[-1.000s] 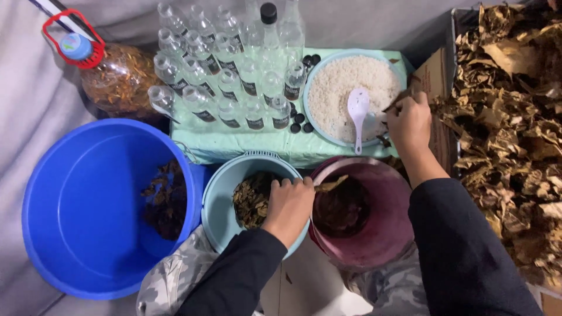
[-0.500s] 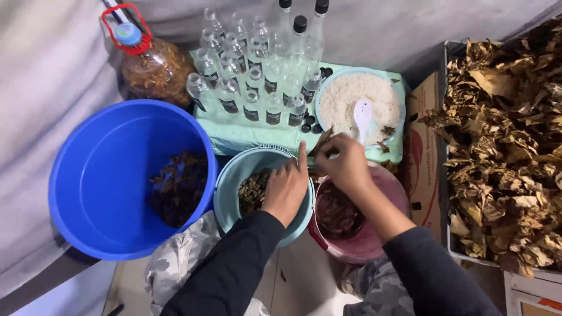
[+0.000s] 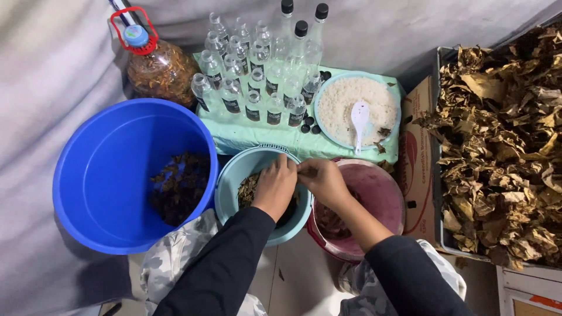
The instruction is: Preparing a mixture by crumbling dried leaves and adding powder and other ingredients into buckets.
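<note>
My left hand [image 3: 275,186] and my right hand [image 3: 324,182] meet fingertip to fingertip over the near rim of a light blue bowl [image 3: 229,186], pinching a small dark dried leaf piece between them. The bowl holds crumbled dried leaves [image 3: 247,189]. Beside it on the right stands a maroon bucket [image 3: 380,196] with dark leaf matter inside, and my right forearm crosses over it. Both sleeves are black.
A large blue tub [image 3: 111,175] with dark leaves sits left. Behind are several clear glass bottles [image 3: 257,82] on a mint cloth, a plate of white grains [image 3: 363,105] with a white spoon, a big jug [image 3: 161,70], and a box of dry brown leaves [image 3: 503,146] at right.
My right hand came back from the box of dry leaves at the right and joined my left hand over the light blue bowl. The camera view shifted slightly.
</note>
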